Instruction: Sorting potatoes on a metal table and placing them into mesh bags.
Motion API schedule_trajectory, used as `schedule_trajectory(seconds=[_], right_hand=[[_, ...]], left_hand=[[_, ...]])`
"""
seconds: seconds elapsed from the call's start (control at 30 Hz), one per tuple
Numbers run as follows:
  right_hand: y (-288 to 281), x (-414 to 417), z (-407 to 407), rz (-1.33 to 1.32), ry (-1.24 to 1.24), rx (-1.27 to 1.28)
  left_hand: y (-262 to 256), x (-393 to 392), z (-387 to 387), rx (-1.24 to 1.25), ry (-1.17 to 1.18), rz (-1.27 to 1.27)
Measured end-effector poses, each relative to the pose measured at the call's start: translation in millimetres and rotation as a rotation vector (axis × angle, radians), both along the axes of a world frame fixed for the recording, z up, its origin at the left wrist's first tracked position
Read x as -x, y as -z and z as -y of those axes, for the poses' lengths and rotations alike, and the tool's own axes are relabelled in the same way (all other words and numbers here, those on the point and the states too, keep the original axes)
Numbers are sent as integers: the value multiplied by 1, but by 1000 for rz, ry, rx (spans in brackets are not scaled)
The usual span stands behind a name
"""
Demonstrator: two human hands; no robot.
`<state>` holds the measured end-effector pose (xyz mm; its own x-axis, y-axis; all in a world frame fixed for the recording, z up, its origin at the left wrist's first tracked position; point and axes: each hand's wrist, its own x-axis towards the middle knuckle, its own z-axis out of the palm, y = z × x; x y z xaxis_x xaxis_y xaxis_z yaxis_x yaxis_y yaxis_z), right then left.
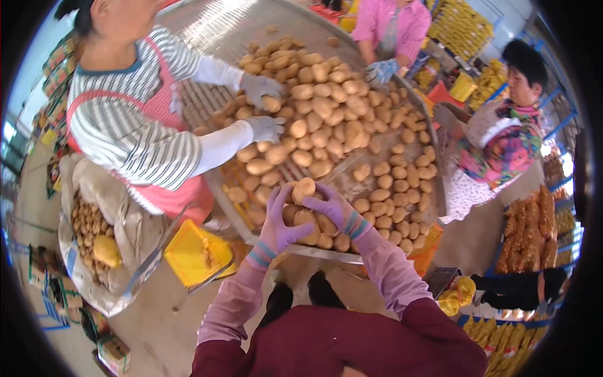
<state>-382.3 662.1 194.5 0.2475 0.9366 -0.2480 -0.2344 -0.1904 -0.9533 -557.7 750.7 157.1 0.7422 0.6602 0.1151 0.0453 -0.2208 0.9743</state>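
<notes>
Both of my hands wear purple gloves with teal-striped cuffs, at the near edge of a metal sorting table (pixel 311 253) heaped with potatoes (pixel 325 106). Between my left hand (pixel 282 221) and my right hand (pixel 330 205) is a small cluster of potatoes. One potato (pixel 304 190) stands uppermost, with the right fingers against it and the left fingertips beside it. A longer potato (pixel 306 226) lies below, next to my left thumb. Which of the lower potatoes my palms bear and which rest on the table is hidden.
At the left, a co-worker's gloved hands (pixel 264 128) touch the heap. Another gloved hand (pixel 382 71) is at the far rim, and a third person (pixel 499 136) stands at the right. A yellow bag (pixel 191 252) and a large white sack of potatoes (pixel 87 176) stand at the left.
</notes>
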Motion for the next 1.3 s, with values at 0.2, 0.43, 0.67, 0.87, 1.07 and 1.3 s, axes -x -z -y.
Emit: schedule_trajectory(seconds=[0.2,0.43,0.67,0.87,1.07,1.3], right_hand=[[48,148,-61,-25,-326,64],[144,280,-134,-96,-304,345],[152,244,-66,591,-126,-321],[75,97,-69,1388,79,-172],[104,-8,-3,1593,17,200],[96,-18,2,1309,72,271]], left_hand=[[5,169,2,427,-255,96],[105,306,-52,1141,-699,158],[130,302,-27,998,-702,-40],[95,217,-25,407,-557,-95],[43,78,-36,-46,-195,-207],[55,-36,-106,-840,-74,-643]])
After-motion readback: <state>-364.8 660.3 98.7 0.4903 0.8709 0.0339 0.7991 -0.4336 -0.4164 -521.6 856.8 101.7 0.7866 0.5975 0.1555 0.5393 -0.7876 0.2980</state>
